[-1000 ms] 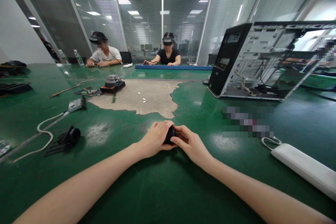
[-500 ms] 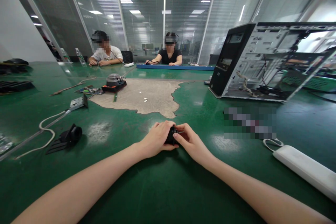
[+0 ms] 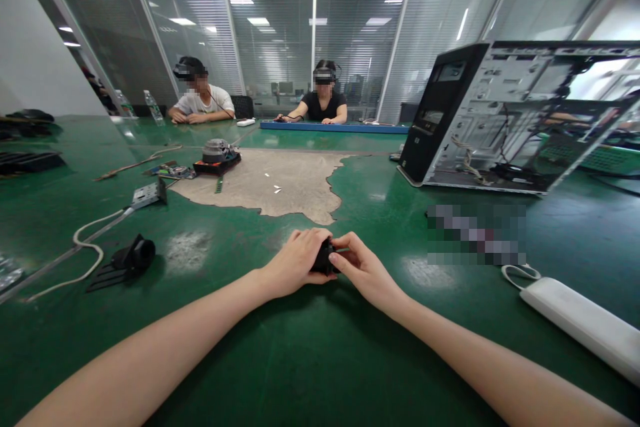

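A small black plastic part (image 3: 324,259), perhaps a little fan, is held between my two hands low over the green table (image 3: 280,360). My left hand (image 3: 296,260) wraps over its left side with the fingers on top and the thumb underneath. Pinching its right edge, the thumb and fingers of my right hand (image 3: 361,265) press close to the left fingertips. Much of the part is hidden by my hands, so its exact kind does not show.
An opened computer case (image 3: 450,140) stands at the right, near a white power strip (image 3: 580,320). On the left lie a black fan duct (image 3: 133,257), a metal bracket (image 3: 149,193) with cable, and a heatsink fan (image 3: 217,153). Two people (image 3: 324,103) sit across the table.
My hands stay around the black part and have shifted very slightly left with it. The part looks turned a little. Other things on the table look unchanged.
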The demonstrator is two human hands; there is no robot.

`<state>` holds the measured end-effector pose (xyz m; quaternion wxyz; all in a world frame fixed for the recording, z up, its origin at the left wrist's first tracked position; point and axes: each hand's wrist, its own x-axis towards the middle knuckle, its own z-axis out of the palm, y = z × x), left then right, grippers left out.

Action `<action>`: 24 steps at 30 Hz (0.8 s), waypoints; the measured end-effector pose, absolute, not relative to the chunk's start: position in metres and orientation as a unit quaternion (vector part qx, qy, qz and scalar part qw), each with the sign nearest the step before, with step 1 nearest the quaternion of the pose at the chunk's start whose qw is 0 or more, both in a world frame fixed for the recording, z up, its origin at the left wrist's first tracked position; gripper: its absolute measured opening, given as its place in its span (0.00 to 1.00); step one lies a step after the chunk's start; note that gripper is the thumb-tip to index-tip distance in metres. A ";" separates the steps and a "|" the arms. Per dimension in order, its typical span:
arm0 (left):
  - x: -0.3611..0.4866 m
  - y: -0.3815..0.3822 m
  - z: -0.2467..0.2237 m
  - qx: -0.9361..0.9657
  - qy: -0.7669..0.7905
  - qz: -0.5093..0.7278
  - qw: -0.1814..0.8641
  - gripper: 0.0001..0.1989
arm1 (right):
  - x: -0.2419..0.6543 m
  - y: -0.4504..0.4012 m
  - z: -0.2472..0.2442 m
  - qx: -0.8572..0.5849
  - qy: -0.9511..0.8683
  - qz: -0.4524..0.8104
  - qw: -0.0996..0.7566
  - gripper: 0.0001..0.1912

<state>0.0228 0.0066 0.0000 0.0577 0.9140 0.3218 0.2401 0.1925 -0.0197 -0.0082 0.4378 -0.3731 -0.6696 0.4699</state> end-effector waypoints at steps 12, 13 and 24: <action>0.023 0.006 -0.001 0.912 0.327 0.239 0.063 0.30 | 0.193 -0.024 -0.006 -0.361 -0.695 0.445 0.434 0.12; 0.023 0.006 -0.001 0.913 0.327 0.237 0.064 0.29 | 0.193 -0.024 -0.006 -0.359 -0.693 0.447 0.437 0.12; 0.024 0.006 0.000 0.912 0.328 0.240 0.057 0.29 | 0.193 -0.018 -0.009 -0.406 -0.663 0.462 0.427 0.12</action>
